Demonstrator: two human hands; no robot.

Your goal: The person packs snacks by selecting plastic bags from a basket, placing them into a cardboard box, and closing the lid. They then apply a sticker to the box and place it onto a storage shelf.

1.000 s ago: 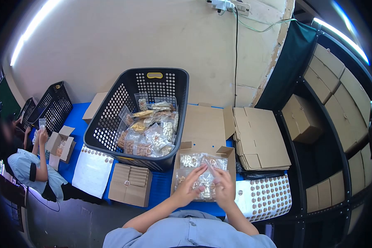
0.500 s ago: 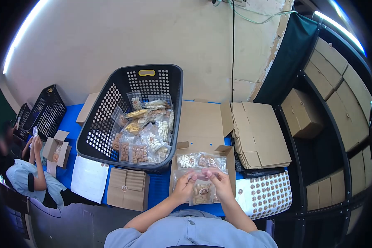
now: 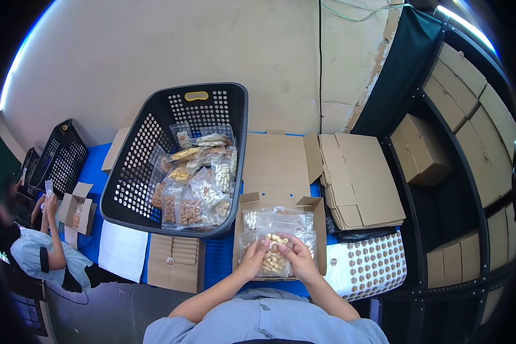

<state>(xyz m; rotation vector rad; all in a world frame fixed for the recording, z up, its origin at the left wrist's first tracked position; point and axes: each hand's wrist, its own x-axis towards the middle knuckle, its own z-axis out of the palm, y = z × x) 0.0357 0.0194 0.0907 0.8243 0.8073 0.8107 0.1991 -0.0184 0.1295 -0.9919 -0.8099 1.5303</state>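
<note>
Between my left hand (image 3: 252,260) and my right hand (image 3: 300,258) is a clear bag of pale ring-shaped snacks (image 3: 274,262) with a round label. Each hand grips one side of it, thumbs at the label. The bag is over the near part of an open cardboard box (image 3: 321,241), whose lid stands open at the back. Other clear bags (image 3: 281,219) with white and brown pieces lie in the box behind my fingers. The lower edges of the held bag touch or hover over the box; I cannot tell which.
A black basket (image 3: 116,215) of snack bags stands left, a closed box (image 3: 174,262) before it. Flattened cartons (image 3: 364,180) and a sticker sheet (image 3: 372,265) lie right, beside shelves with boxes (image 3: 421,150). At far left a person (image 3: 46,255) works near another open box (image 3: 79,213).
My fingers have moved from the bag's top edge down to its sides around the label. The bag now sits slightly higher in view, and the whole view has shifted a little.
</note>
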